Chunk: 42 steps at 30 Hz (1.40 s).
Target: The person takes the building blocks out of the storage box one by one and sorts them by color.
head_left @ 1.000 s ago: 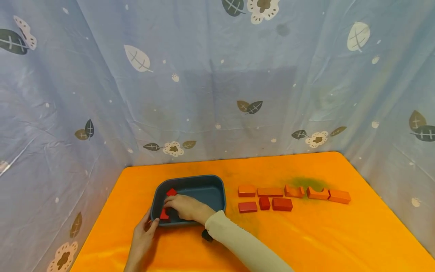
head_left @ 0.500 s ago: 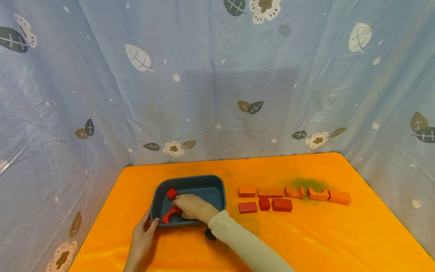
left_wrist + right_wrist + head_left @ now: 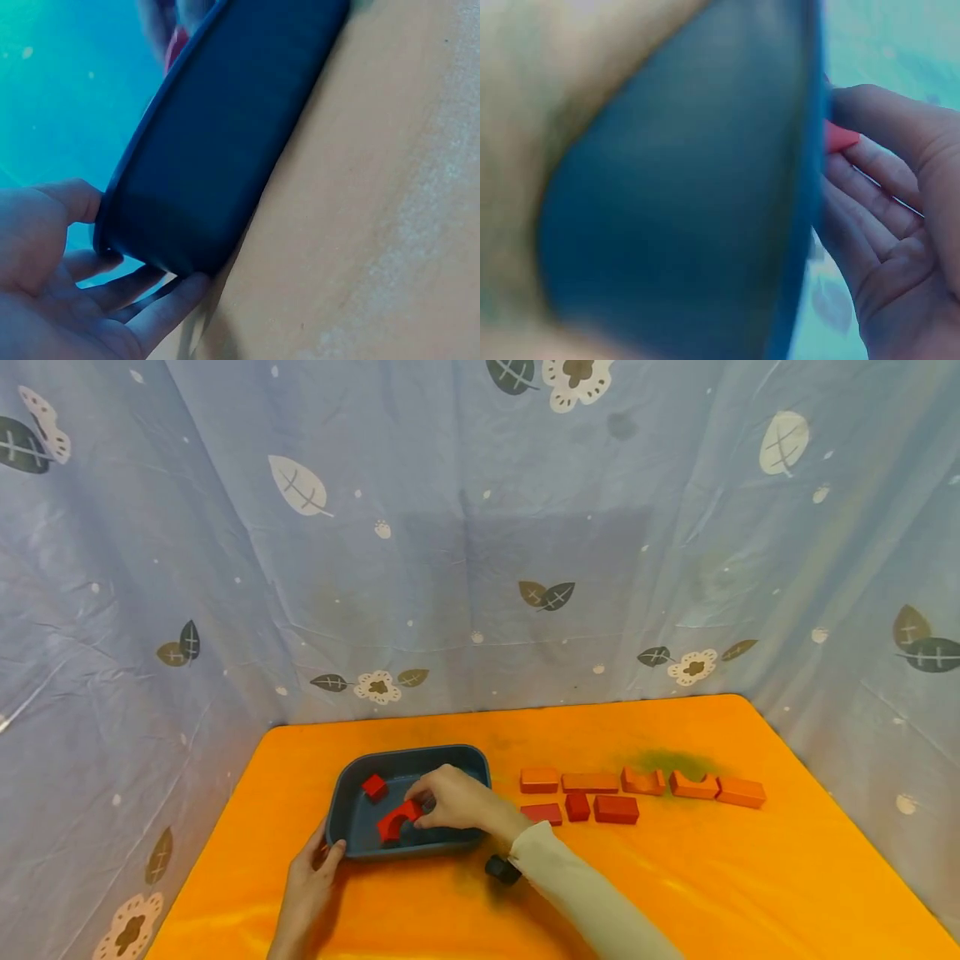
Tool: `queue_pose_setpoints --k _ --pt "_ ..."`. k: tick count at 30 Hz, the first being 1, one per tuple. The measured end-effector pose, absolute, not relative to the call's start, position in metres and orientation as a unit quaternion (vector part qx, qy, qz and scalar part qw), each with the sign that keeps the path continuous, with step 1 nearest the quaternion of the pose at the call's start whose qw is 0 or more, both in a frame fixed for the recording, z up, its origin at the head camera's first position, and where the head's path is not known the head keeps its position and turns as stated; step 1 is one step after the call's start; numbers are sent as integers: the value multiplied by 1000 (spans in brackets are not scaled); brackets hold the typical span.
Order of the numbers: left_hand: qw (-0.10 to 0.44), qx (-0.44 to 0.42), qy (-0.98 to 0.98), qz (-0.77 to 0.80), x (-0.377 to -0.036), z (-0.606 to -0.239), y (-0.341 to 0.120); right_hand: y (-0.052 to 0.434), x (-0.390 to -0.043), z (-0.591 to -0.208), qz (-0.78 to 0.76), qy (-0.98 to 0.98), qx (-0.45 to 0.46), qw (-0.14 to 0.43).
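Note:
A dark blue rectangular tray [image 3: 367, 837] sits at the left of the orange-covered table. My left hand [image 3: 303, 885] grips its near left corner, thumb at the rim and fingers along the outer wall, as the left wrist view [image 3: 157, 172] shows. Within the tray, my right hand [image 3: 465, 802] pinches a red arch block [image 3: 390, 825] between thumb and fingers. A bit of red from this block [image 3: 840, 137] shows in the right wrist view; the tray wall hides the rest. Farther back, a small red cube [image 3: 375, 787] lies on the tray's floor, apart from both hands.
Right of the tray runs a back row of several orange blocks [image 3: 590, 783], some with a curved notch [image 3: 694, 788]. In front lie a red block [image 3: 543, 814], a red cube [image 3: 577, 807] and another red block [image 3: 617, 810]. A patterned curtain [image 3: 480, 568] surrounds the table.
My right hand has moved right across the tray from its left end, bringing the red arch block with it. My left hand stays at the tray's corner.

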<state>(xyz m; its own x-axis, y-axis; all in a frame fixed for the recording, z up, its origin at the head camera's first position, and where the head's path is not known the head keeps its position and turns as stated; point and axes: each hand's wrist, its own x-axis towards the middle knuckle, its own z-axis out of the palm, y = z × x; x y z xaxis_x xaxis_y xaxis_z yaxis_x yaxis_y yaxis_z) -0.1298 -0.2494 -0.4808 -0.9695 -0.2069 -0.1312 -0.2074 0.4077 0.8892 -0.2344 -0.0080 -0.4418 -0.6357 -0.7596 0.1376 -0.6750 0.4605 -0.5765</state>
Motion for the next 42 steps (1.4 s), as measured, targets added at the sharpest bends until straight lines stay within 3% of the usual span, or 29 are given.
queue_pose_setpoints --k 8,28,42 --pt "19 -131 839 528 -131 -481 -250 78 -234 -448 -557 765 -285 154" --pt "17 -133 837 531 -131 -477 -252 270 -201 -453 -560 816 -133 54" --pt "24 -140 836 529 -130 -480 -248 341 -162 -472 -510 858 -57 14"
